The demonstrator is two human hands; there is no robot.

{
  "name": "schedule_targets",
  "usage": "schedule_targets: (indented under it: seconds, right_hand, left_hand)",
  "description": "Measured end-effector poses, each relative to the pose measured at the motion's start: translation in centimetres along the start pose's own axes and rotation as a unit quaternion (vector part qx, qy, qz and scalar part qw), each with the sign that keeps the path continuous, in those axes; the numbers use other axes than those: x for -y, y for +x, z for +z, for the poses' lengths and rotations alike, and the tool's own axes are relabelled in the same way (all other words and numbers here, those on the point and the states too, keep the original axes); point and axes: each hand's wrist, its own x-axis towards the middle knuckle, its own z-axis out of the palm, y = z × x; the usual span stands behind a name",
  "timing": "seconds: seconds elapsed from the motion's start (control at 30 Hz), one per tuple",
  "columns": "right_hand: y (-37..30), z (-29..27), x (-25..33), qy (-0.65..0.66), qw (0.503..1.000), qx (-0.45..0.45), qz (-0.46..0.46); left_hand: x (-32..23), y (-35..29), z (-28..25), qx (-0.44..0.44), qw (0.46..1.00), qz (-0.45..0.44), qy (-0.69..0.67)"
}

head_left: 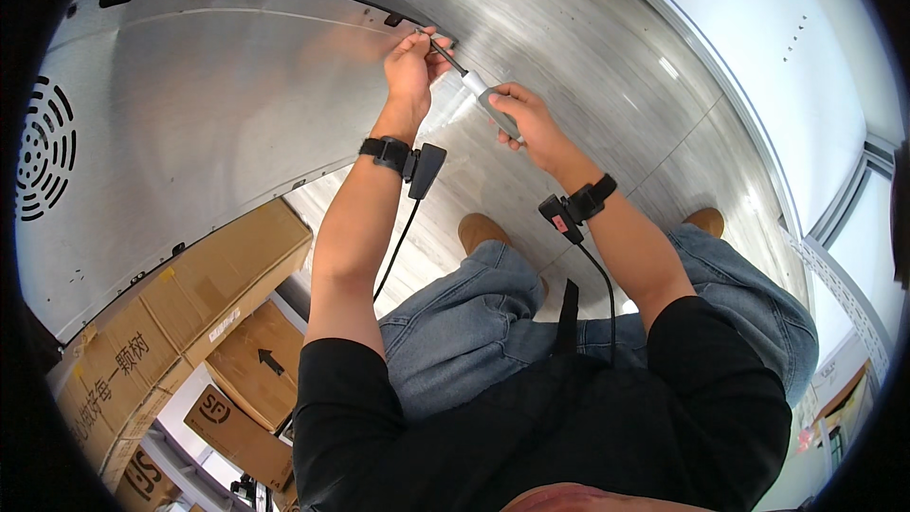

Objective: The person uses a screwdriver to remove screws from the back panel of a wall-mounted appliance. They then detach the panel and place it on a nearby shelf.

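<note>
In my right hand (pixel 526 118) is a screwdriver (pixel 495 106) with a grey handle, a pale collar and a thin dark shaft, slanting up and to the left. My fingers are wrapped round its handle. My left hand (pixel 412 62) is closed, fingers bent in a pinch close to the screwdriver's tip. Whatever small thing it pinches there is hidden or too small to name. Beside that hand is the far right corner of a large silver metal panel (pixel 209 104), which has dark brackets along its far edge and a round pattern of vent slots at left.
Cardboard boxes (pixel 251 360) are stacked below the panel at lower left, a long one (pixel 180 308) running along its near edge. Grey wood-look floor (pixel 607 66) lies beyond my hands. A white cabinet or wall (pixel 787 28) curves along the right. Cabled black devices are strapped to both wrists.
</note>
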Motion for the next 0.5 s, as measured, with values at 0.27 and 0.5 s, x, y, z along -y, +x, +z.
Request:
schedule_targets:
  seconds: [0.27, 0.5]
  right_hand:
    - [-0.04, 0.03, 0.2, -0.011, 1.0, 0.002, -0.01]
    - [-0.09, -0.05, 0.47, -0.005, 1.0, 0.003, -0.007]
  left_hand:
    - [0.24, 0.08, -0.46, -0.01, 1.0, 0.008, 0.018]
    - [0.37, 0.05, -0.67, -0.005, 1.0, 0.02, -0.005]
